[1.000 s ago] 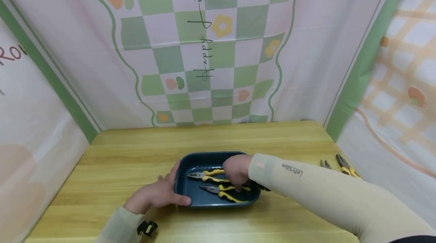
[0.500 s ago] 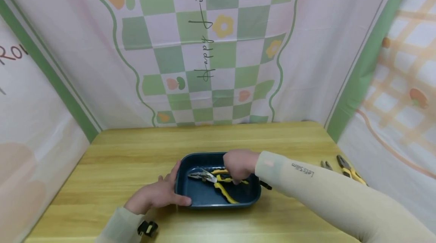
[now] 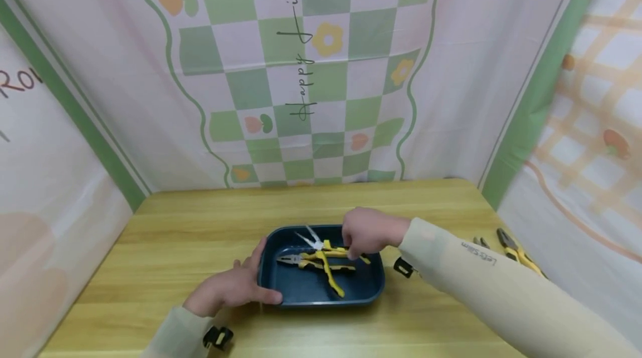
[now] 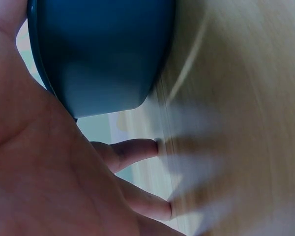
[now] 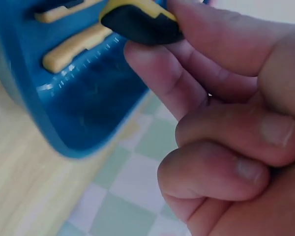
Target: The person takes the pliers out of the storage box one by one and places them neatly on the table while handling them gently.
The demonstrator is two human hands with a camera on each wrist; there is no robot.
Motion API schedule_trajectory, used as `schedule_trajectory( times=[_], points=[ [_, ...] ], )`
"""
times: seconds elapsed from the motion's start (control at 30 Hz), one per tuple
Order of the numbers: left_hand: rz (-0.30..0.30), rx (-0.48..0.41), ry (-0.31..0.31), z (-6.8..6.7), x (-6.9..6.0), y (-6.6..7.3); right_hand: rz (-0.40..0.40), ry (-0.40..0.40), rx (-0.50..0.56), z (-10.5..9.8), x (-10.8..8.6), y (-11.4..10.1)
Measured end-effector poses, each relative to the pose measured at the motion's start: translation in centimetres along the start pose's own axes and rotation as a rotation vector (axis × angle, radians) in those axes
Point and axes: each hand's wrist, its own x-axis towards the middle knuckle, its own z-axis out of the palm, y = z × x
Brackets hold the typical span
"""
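Note:
A dark blue rectangular tray (image 3: 321,302) stands on the table with yellow-and-black pliers in it. My left hand (image 3: 236,285) rests against its left end, thumb over the near corner; the left wrist view shows other fingers (image 4: 137,147) extended down to the tabletop. My right hand (image 3: 368,231) pinches one handle of long-nose pliers (image 3: 328,274) between thumb and fingertips; the right wrist view shows that handle's tip (image 5: 142,22). Their jaws are spread and the second handle hangs free. Beneath them, combination pliers (image 3: 291,259) lie on the tray's floor, partly covered.
Another pair of pliers (image 3: 516,251) lies at the table's right edge, beside a pliers tip (image 3: 481,242) mostly hidden by my right sleeve. The wooden table (image 3: 200,207) meets a checked cloth backdrop (image 3: 321,96) behind and hanging cloths at both sides.
My right hand has moved up and rightward, raising the long-nose pliers by one handle. They have swung over the combination pliers with their jaws spread. My left hand and the tray stay put.

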Motion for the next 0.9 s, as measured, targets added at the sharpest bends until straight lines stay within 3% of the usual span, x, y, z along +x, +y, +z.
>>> schedule_trajectory(
  times=[0.13, 0.47, 0.63, 0.9],
  points=[
    [0.007, -0.001, -0.001, 0.1, 0.0, 0.1, -0.021, 0.046, 0.082, -1.5, -1.3, 1.4],
    [-0.015, -0.007, -0.003, 0.0, 0.0, 0.2, 0.083, 0.158, 0.234, -4.4, -4.8, 4.6],
    [-0.017, 0.005, -0.004, 0.0, -0.1, 0.2, 0.189, 0.206, 0.288, -5.3, -6.5, 6.1],
    [-0.007, 0.012, -0.005, 0.0, -0.1, 0.2, 0.379, 0.218, 0.341, -5.5, -9.0, 7.4]
  ],
)
